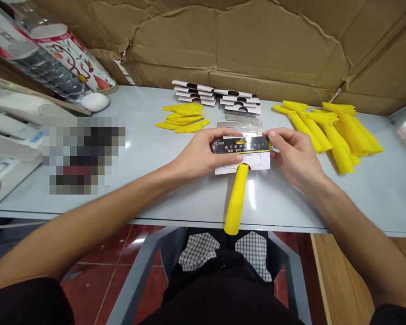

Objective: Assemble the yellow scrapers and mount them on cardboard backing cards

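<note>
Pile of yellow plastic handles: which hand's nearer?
Right. The right hand is left of the pile of yellow plastic handles, apart from it, at the black-and-white printed card's right end. The left hand is farther left, holding the card's left end.

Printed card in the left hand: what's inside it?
A yellow handle emerges at the lower edge of the card; anything the card covers above that can't be seen.

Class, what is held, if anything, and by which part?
The printed card: the left hand grips its left side; the right hand is at its right edge.
</note>
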`<control>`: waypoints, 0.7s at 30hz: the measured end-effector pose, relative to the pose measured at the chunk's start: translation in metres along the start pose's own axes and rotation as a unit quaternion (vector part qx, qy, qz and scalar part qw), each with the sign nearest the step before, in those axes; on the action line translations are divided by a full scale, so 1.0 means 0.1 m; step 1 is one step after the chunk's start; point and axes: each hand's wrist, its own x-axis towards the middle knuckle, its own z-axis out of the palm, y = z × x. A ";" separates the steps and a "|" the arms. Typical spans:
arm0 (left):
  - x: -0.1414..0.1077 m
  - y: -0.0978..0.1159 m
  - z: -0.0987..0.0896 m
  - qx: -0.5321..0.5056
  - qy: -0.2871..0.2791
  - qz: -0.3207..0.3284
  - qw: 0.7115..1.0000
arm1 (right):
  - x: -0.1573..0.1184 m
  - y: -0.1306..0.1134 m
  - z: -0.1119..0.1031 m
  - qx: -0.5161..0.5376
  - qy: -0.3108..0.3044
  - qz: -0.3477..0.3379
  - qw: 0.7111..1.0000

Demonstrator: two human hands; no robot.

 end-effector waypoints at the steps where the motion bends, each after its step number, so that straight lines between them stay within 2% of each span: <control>1: 0.00 -0.01 0.00 0.003 0.010 0.001 1.000 | 0.00 0.00 0.00 -0.003 -0.002 0.001 1.000; 5: 0.04 -0.04 -0.01 -0.007 0.067 0.023 0.997 | -0.07 -0.02 0.04 -0.006 0.000 0.019 1.000; 8: 0.09 -0.07 -0.02 -0.046 0.100 0.045 0.993 | -0.17 -0.05 0.11 0.029 -0.066 0.072 0.995; 10: 0.13 -0.09 -0.01 -0.067 0.107 0.056 0.990 | -0.22 -0.08 0.17 0.045 -0.117 0.112 0.986; 12: 0.16 -0.12 0.00 -0.075 0.107 0.061 0.990 | -0.25 -0.11 0.22 0.049 -0.140 0.134 0.980; 16: 0.23 -0.19 -0.03 -0.058 0.126 0.087 0.986 | -0.25 -0.09 0.23 0.047 -0.143 0.147 0.978; 21: 0.31 -0.22 -0.14 -0.002 0.147 0.123 0.981 | -0.27 -0.04 0.21 0.016 -0.151 0.140 0.978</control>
